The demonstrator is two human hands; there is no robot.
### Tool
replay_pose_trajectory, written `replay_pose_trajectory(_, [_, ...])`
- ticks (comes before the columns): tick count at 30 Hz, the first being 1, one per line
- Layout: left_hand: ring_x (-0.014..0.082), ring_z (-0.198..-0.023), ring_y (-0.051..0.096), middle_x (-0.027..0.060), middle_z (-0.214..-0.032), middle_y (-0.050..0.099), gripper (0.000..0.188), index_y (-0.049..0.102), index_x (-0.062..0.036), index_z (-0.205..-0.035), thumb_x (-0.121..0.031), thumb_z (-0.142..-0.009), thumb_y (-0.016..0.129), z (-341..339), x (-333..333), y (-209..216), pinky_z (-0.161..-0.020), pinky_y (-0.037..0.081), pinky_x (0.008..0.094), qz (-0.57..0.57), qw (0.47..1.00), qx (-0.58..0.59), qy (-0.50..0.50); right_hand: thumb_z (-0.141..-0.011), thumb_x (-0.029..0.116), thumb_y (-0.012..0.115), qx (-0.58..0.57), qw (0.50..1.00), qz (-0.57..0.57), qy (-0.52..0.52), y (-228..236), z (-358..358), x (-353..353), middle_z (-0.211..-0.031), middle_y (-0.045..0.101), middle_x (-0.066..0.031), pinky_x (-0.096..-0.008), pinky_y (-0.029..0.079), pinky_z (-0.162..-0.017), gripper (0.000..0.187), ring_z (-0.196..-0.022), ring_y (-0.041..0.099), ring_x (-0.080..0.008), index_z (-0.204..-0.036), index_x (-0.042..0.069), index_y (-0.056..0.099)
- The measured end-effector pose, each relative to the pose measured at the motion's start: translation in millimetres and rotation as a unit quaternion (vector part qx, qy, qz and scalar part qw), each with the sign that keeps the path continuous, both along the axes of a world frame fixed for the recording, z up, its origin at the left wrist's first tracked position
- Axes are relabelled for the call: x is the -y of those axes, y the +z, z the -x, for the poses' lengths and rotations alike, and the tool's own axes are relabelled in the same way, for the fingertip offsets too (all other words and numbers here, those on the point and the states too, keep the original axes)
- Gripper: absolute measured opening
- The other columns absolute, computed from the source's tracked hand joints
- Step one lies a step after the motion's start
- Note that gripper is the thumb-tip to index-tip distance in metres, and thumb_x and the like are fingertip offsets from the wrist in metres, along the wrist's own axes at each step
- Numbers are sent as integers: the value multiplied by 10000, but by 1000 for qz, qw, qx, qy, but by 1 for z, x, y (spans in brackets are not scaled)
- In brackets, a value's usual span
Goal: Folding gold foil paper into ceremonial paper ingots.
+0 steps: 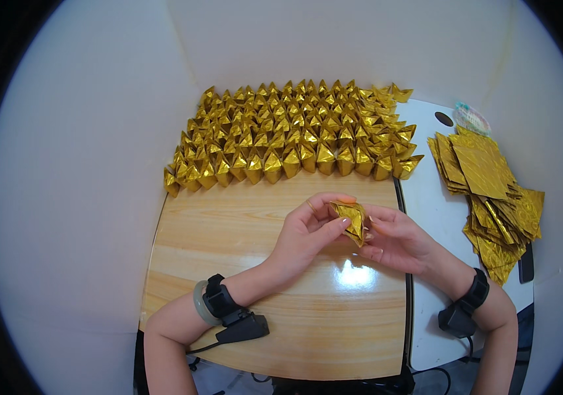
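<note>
Between my two hands, above the middle of the wooden table, is a gold foil paper ingot [354, 221], partly folded into a boat shape. My left hand [313, 224] grips its left side, with the thumb lying across the front. From the right, the fingers of my right hand [396, 238] close around the ingot's other edge. Its underside is hidden by my fingers. Farther back, beyond both hands, stand rows of folded gold paper ingots [272, 164] with pointed tips.
A wooden-topped table [229, 230] meets a white table [426, 217] on the right. On the white one lie stacked gold foil sheets [485, 168], a dark phone-like object [526, 264] and a clear plastic packet [471, 118]. Pale panels [77, 164] surround the tables.
</note>
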State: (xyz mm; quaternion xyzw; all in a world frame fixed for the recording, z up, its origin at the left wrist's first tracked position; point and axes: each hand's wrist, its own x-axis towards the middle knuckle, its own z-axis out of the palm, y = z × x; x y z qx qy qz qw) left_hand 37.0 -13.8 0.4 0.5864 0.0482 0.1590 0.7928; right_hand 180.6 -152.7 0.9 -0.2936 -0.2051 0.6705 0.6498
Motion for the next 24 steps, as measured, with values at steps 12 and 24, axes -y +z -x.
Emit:
replay_pose_trajectory(12, [92,-906,592,44,-1001,625,223,552,-8,-1146,-66,-930,549,-1,-1,-2,-803,474,226,-36,998,-3,61,-961,220,528,46,998,8,36,-11,-4,-4,-1135,532,14,-226,439,-707,392,-904,524,-74,-1321,88,445])
replay_pose_trajectory(24, [67,-782,603,55,-914,648,247,571,19,-1069,-105,-872,656,-3,-7,-15,-677,479,199,-89,987,-72,114,-879,167,655,429,887,-17,-167,-12,7,-9,-1005,538,-18,-205,466,-701,408,-865,547,-60,-1236,47,498])
